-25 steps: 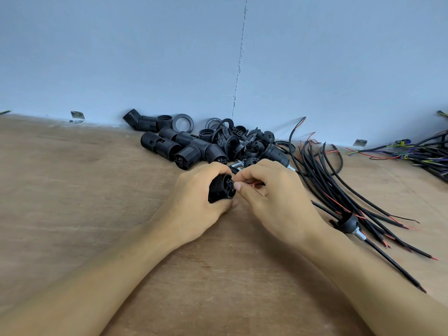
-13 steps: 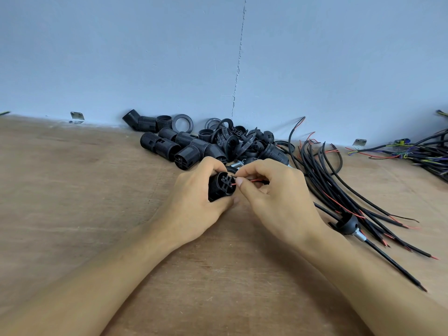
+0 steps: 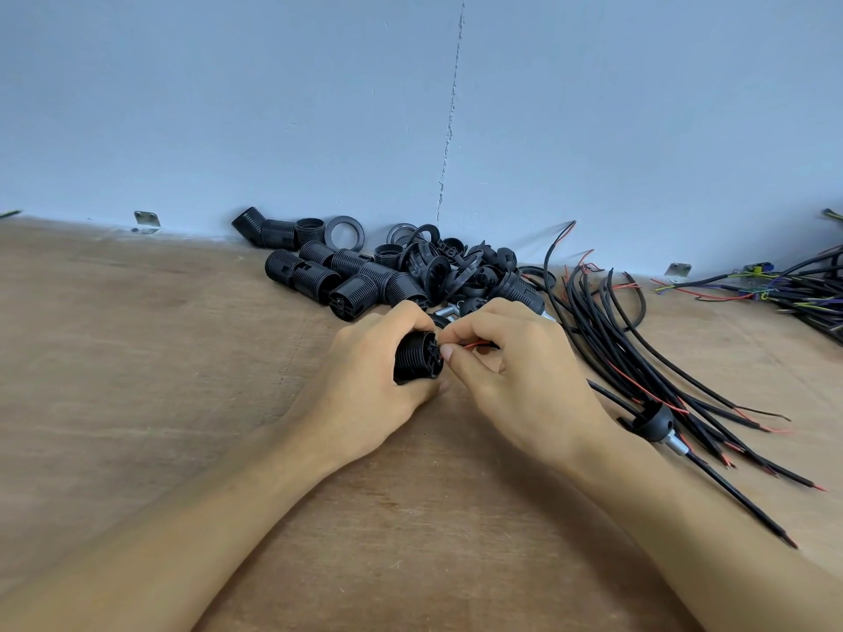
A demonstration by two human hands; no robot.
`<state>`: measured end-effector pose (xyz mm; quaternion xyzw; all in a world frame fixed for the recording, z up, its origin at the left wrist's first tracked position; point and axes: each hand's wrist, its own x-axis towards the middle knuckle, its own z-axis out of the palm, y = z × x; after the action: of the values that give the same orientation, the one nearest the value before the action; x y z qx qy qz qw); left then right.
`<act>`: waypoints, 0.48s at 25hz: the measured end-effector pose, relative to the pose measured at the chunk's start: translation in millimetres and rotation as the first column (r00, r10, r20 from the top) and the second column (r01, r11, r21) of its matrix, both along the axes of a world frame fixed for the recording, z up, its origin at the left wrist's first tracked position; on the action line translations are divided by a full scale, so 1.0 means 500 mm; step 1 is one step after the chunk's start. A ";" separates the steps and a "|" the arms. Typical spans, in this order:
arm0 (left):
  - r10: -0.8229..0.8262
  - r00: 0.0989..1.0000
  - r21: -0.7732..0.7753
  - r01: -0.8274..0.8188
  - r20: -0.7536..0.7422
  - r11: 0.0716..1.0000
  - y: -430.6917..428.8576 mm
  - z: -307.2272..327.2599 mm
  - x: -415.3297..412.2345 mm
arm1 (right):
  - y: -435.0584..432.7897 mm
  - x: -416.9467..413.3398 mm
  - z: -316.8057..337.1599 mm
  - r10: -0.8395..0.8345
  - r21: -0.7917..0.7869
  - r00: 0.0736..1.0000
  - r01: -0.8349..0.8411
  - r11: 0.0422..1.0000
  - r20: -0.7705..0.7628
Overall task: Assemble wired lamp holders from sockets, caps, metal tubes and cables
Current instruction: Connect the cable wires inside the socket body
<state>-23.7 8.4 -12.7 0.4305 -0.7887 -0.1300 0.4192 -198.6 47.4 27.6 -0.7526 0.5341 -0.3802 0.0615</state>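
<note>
Fingers [image 3: 457, 359] on socket [image 3: 416, 363] and red wire [image 3: 474, 344]

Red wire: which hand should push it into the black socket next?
The right hand, probably: it pinches the red wire beside the black socket, which the left hand grips.

Plywood bench [image 3: 137, 403] carrying loose lamp-holder parts
A heap of black sockets and rings [image 3: 365, 275] is sitting at the bench's far edge; just right of the heap, black cables [image 3: 638, 358] are fanning out toward the near side; a cap on a metal tube [image 3: 657, 419] is lying among them; far right of the heap, coloured wires [image 3: 812, 289] are lying tangled.
</note>
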 end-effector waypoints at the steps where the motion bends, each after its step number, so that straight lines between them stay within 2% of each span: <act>1: -0.001 1.000 0.003 0.001 -0.005 1.000 0.000 0.000 0.000 | 0.000 0.000 0.000 -0.001 0.000 1.000 0.001 1.000 0.001; 12: -0.007 1.000 0.002 0.007 -0.011 1.000 -0.001 -0.003 -0.001 | 0.002 0.008 -0.001 -0.042 0.011 0.998 0.042 0.999 0.041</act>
<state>-24.2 7.9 -14.1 0.4276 -0.7877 -0.1345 0.4226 -194.5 48.3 27.1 -0.7329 0.5503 -0.3942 0.0682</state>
